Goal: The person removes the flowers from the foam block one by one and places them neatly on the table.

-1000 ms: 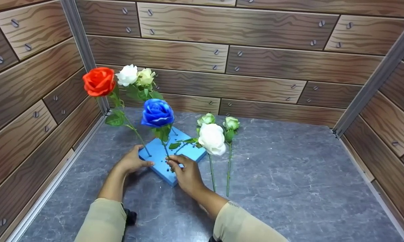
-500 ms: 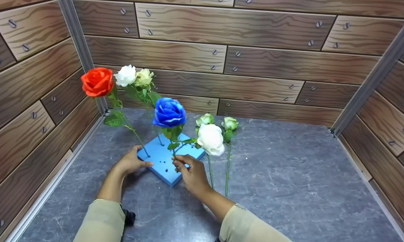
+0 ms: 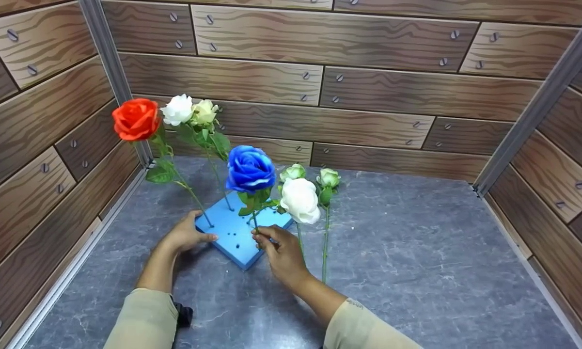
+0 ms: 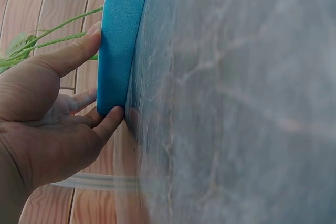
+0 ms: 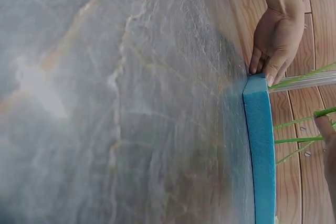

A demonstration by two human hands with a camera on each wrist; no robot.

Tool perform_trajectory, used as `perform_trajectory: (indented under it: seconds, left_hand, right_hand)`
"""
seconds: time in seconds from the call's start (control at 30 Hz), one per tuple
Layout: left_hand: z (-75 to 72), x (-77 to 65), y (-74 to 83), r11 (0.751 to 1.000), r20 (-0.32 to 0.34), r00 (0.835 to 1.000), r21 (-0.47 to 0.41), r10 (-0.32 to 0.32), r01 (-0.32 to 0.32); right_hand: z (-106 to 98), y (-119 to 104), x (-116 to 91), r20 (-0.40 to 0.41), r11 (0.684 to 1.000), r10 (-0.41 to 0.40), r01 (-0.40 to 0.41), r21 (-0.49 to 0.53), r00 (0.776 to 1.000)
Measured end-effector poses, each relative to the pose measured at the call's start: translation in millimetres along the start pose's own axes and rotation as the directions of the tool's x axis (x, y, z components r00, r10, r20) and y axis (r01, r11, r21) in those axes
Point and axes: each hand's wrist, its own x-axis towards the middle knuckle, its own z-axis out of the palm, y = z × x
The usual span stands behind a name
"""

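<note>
A blue rose (image 3: 250, 168) stands over the right part of a blue foam block (image 3: 242, 254); my right hand (image 3: 285, 254) pinches its stem between thumb and fingers. The stem's lower end is hidden by that hand, so I cannot tell whether it touches the block. My left hand (image 3: 184, 235) grips the block's left corner, thumb on the top face and fingers at the side, as the left wrist view shows of the block's edge (image 4: 118, 51). A red rose (image 3: 135, 119) and a stem with white (image 3: 178, 110) and pale yellow blooms (image 3: 204, 112) stand in the block.
Right of the block, a white rose (image 3: 300, 200) and green-white buds (image 3: 328, 178) lie on the grey marbled table (image 3: 407, 252), stems toward me. Small holes dot the block's top. Wood-patterned walls (image 3: 257, 82) enclose the table at the back and sides.
My right hand has moved to the right with the blue rose, from the block's middle toward its right edge. The left hand keeps its hold on the corner.
</note>
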Motion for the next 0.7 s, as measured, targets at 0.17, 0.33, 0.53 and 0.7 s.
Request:
perform_trajectory:
  seconds: [0.17,0.33,0.53,0.7]
  left_hand:
    - [0.2,0.2,0.1,1.000,-0.002,1.000,0.007,-0.005,0.005]
    - [-0.3,0.6,0.0,1.000,0.005,1.000,0.011,-0.003,0.003]
    - [0.0,0.8,-0.6,1.000,0.013,1.000,0.003,-0.009,0.009]
    - [-0.7,0.9,-0.8,1.000,0.027,1.000,-0.001,-0.011,0.011]
  right_hand:
    - [-6,-3,-2,-0.011,1.000,0.010,-0.010,0.012,1.000]
    - [-11,-6,-4,-0.020,0.999,-0.031,0.031,0.025,0.999]
    - [-15,-8,-8,-0.023,0.995,-0.089,0.090,0.044,0.996]
    - [-20,-11,-11,-0.042,0.991,-0.111,0.114,0.071,0.993]
